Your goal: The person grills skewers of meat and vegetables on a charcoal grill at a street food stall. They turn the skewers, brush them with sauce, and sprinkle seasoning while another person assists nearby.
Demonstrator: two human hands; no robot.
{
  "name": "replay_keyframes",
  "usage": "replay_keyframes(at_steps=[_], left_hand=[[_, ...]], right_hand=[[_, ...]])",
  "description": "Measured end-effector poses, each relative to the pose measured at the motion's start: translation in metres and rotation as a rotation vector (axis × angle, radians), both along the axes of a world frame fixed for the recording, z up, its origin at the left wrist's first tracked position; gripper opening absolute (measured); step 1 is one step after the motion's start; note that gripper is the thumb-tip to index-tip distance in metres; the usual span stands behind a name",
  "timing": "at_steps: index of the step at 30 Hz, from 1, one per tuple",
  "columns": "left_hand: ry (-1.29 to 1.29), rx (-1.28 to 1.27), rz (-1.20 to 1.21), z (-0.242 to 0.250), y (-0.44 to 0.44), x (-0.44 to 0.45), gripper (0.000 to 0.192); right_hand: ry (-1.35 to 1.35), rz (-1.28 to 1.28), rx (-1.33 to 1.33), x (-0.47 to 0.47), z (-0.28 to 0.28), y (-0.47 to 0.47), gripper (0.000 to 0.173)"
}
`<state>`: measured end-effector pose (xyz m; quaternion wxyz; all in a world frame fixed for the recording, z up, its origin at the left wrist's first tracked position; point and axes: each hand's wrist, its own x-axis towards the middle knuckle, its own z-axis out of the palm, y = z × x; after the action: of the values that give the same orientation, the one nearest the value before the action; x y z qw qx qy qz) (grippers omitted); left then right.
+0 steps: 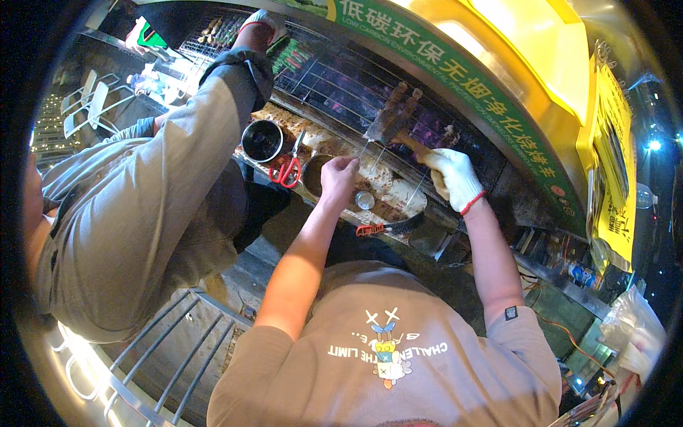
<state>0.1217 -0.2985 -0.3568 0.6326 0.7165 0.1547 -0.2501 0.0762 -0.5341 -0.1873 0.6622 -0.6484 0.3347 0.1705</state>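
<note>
My left hand point(340, 179) is bare and pinches the end of a thin metal skewer point(364, 150) at the grill's near edge. A white knit glove with a red cuff covers my right hand point(453, 176). It is closed around the wooden handle point(412, 144) of a broad basting brush. The brush head point(385, 126) lies over the skewered meat point(408, 99), hiding part of it, above the charcoal grill point(341, 99). More bare skewer ends point towards me. Below my hands, a metal-topped shaker point(365, 200) stands on the stained tray point(392, 184), beside a round pot point(315, 173) partly behind my left hand.
Red-handled scissors point(288, 168) lie by a bowl of dark liquid point(262, 140). A red-handled tool point(371, 229) rests at the tray's front edge. On my left, a co-worker's gloved hand point(264, 25) reaches over green skewers point(291, 56). A green printed panel point(453, 69) borders the grill's far side.
</note>
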Motion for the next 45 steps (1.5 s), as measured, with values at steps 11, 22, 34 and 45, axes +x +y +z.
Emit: replay_keyframes(at_steps=[11, 22, 34, 45], left_hand=[[-0.001, -0.055, 0.061, 0.008, -0.002, -0.001, 0.018], [0.214, -0.288, 0.067, 0.003, 0.006, 0.005, 0.02], [-0.392, 0.091, 0.043, 0.039, 0.012, 0.006, 0.019], [-0.541, 0.332, -0.073, 0.02, 0.003, 0.007, 0.023]], right_hand=[[-0.096, -0.158, 0.139, 0.027, -0.012, -0.036, 0.011], [-0.114, -0.276, 0.26, 0.051, -0.027, -0.062, 0.022], [-0.156, -0.334, 0.222, -0.006, 0.027, -0.041, 0.018], [-0.013, -0.031, 0.089, 0.015, -0.018, -0.001, 0.014]])
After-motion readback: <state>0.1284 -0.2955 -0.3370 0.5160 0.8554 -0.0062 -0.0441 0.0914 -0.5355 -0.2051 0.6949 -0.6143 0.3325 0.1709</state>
